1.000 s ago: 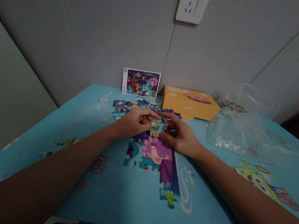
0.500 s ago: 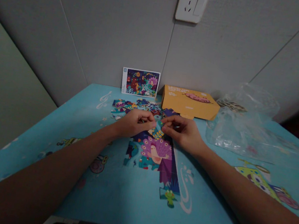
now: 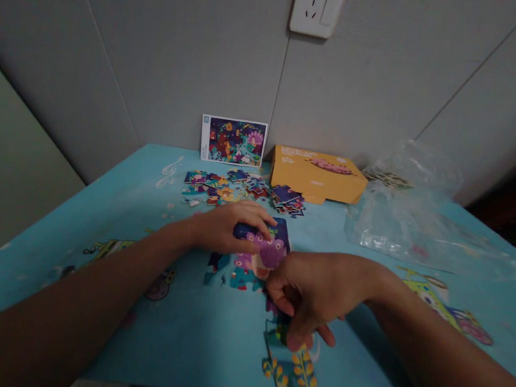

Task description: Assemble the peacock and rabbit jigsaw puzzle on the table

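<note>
My left hand (image 3: 228,228) lies across a dark blue and purple jigsaw section (image 3: 270,244), its fingers over the section's upper edge. The assembled jigsaw (image 3: 246,269) runs toward me, partly hidden under my right hand (image 3: 313,299). That hand hangs over the puzzle with its fingers apart and holds nothing. Its fingertips are just above a piece with yellow flowers (image 3: 292,370). Loose jigsaw pieces (image 3: 243,190) lie in a scattered heap beyond my left hand.
A picture card (image 3: 231,141) leans on the wall behind the pieces, next to a flat yellow box (image 3: 319,173). A crumpled clear plastic bag (image 3: 399,224) lies to the right on the blue cartoon-printed table (image 3: 56,273). A wall socket (image 3: 318,2) is above.
My hands have separated. The right hand has moved toward me over the puzzle, and the left now rests on the dark blue section. Yellow-flower pieces show at the near end, where a frog piece showed earlier.
</note>
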